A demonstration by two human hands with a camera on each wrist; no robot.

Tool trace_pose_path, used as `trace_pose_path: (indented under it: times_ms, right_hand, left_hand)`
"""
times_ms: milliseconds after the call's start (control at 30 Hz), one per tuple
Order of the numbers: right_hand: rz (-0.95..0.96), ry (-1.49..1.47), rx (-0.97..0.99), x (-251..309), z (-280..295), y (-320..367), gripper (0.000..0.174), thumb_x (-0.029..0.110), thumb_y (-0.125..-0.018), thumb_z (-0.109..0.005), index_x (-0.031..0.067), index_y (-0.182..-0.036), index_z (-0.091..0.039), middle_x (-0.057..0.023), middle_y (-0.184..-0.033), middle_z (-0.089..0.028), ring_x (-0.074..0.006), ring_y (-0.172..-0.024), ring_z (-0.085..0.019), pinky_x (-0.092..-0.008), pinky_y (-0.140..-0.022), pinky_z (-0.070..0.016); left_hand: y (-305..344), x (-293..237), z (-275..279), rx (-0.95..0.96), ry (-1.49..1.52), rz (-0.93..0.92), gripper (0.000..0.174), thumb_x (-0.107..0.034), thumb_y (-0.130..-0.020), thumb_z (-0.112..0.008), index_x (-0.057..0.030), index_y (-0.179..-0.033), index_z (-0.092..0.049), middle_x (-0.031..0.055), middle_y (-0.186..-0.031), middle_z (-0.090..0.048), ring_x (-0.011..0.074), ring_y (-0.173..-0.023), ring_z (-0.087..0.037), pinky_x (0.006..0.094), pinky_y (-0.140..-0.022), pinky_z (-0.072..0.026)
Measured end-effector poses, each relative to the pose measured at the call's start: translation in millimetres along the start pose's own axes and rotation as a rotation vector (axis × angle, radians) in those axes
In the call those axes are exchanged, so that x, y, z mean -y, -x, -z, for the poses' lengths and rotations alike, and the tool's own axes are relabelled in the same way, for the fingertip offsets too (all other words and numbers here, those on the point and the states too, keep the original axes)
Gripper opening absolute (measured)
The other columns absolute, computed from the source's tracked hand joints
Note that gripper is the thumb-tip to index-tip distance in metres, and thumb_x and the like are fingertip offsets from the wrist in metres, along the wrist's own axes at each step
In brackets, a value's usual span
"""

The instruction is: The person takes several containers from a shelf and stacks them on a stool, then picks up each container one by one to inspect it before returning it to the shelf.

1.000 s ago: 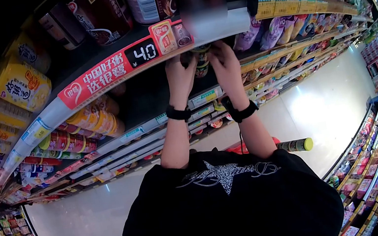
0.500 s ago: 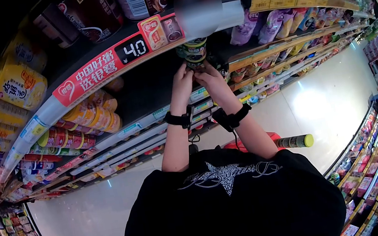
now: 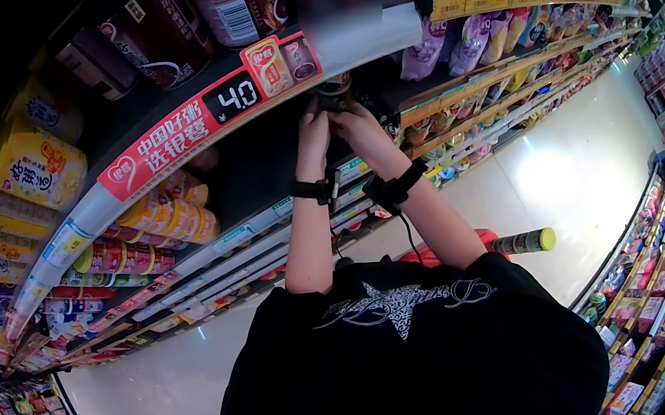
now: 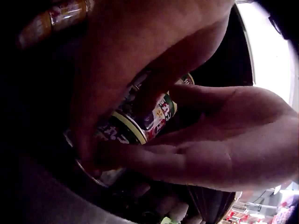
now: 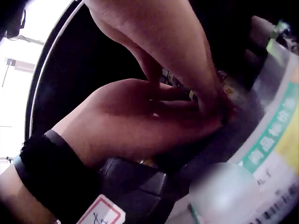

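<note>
Both hands reach into the dark shelf space below the red price strip. In the head view the left hand (image 3: 313, 142) and right hand (image 3: 356, 126) lie close together at a dark green can (image 3: 333, 91), partly hidden under the shelf edge. The left wrist view shows two cans end to end: a green-labelled can (image 4: 122, 127) with a yellow rim and a can (image 4: 161, 114) with a colourful label. The left hand (image 4: 140, 60) curls over them from above. Opposite it, the right hand (image 4: 210, 140) grips from the other side, thumb and fingers around the cans.
Above the hands runs a curved shelf edge with a red price strip (image 3: 163, 143); brown cans (image 3: 155, 39) stand behind it. Stacked yellow-orange cans (image 3: 174, 207) are to the left, purple bags (image 3: 468, 44) to the right. A yellow-lidded tube (image 3: 523, 243) sticks out beside the person.
The hands were apart on either side of the can, then came together at its near end. Now the can sits farther under the shelf edge, less of it showing.
</note>
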State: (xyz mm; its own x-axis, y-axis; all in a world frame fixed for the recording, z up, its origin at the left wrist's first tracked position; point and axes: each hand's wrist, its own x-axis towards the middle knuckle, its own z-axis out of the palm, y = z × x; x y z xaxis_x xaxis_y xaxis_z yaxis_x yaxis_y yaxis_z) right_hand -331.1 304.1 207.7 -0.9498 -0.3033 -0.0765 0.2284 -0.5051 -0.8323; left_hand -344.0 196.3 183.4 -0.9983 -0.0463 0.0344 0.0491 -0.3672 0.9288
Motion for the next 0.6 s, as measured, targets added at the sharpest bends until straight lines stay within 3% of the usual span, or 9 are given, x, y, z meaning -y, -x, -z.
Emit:
trace_pose_path:
  times_ms: [33, 133, 233, 333, 400, 467, 600]
  right_hand:
    - [-0.006, -0.011, -0.002, -1, 5, -2, 0.038, 0.006, -0.086, -0.05, 0.001, -0.122, -0.042, -0.0095, -0.112, -0.053, -0.019, -0.102, -0.052, -0.0321, -0.089, -0.041]
    - [-0.012, -0.063, 0.0, 9, 5, 10, 0.037, 0.006, -0.086, -0.05, -0.0008, -0.121, -0.043, -0.0105, -0.111, -0.053, -0.0208, -0.103, -0.052, -0.0328, -0.09, -0.0411]
    - [0.0, -0.035, 0.014, 19, 9, 27, 0.038, 0.007, -0.087, -0.049, -0.0045, -0.123, -0.043, -0.0144, -0.115, -0.053, -0.0245, -0.108, -0.053, -0.0342, -0.094, -0.0409]
    - [0.005, 0.08, 0.039, 24, 24, 47, 0.041, 0.01, -0.089, -0.047, -0.0062, -0.126, -0.043, -0.0182, -0.119, -0.053, -0.0266, -0.111, -0.053, -0.0353, -0.096, -0.0404]
    - [0.004, 0.176, 0.073, 40, 29, 71, 0.038, 0.013, -0.091, -0.045, -0.0034, -0.125, -0.046, -0.0149, -0.117, -0.056, -0.024, -0.108, -0.055, -0.0338, -0.093, -0.0422]
    - [-0.016, 0.255, 0.043, 58, 31, 98, 0.035, 0.015, -0.091, -0.045, -0.0009, -0.122, -0.049, -0.0116, -0.116, -0.057, -0.021, -0.104, -0.058, -0.0315, -0.089, -0.0447]
    - [0.056, 0.244, -0.081, 69, 74, 134, 0.033, 0.015, -0.09, -0.05, -0.0016, -0.118, -0.052, -0.0091, -0.1, -0.063, -0.0181, -0.093, -0.062, -0.0302, -0.085, -0.0465]
  left_hand:
    - [-2, 5, 2, 0.012, -0.02, -0.015, 0.045, -0.004, -0.087, -0.04, -0.0034, -0.132, -0.04, 0.0072, -0.104, -0.058, 0.0116, -0.087, -0.055, 0.0238, -0.077, -0.0445]
    - [9, -4, -8, -0.011, -0.067, 0.024, 0.045, -0.002, -0.083, -0.042, 0.0016, -0.128, -0.043, 0.0109, -0.116, -0.055, 0.018, -0.107, -0.051, 0.0287, -0.091, -0.0391]
    - [24, -10, -22, -0.039, -0.146, -0.025, 0.044, -0.003, -0.084, -0.043, 0.0029, -0.128, -0.041, 0.0122, -0.119, -0.052, 0.0185, -0.11, -0.049, 0.0295, -0.093, -0.0385]
    - [39, -14, -44, -0.181, -0.135, -0.22, 0.027, 0.0, -0.084, -0.047, -0.0013, -0.112, -0.047, 0.008, -0.106, -0.052, 0.015, -0.1, -0.05, 0.0273, -0.087, -0.0407]
    - [53, -22, -68, -0.242, -0.02, -0.336, 0.013, -0.002, -0.086, -0.051, -0.0043, -0.099, -0.049, 0.0035, -0.095, -0.051, 0.0112, -0.091, -0.051, 0.0247, -0.08, -0.0419]
    - [69, -33, -93, -0.135, -0.02, -0.307, 0.01, -0.004, -0.086, -0.053, -0.0037, -0.096, -0.05, 0.0026, -0.091, -0.053, 0.0107, -0.087, -0.052, 0.0235, -0.077, -0.042]
    - [96, -31, -143, 0.106, 0.025, -0.233, 0.007, -0.004, -0.087, -0.053, -0.0031, -0.094, -0.053, 0.0007, -0.084, -0.055, 0.0078, -0.078, -0.053, 0.0193, -0.069, -0.0421]
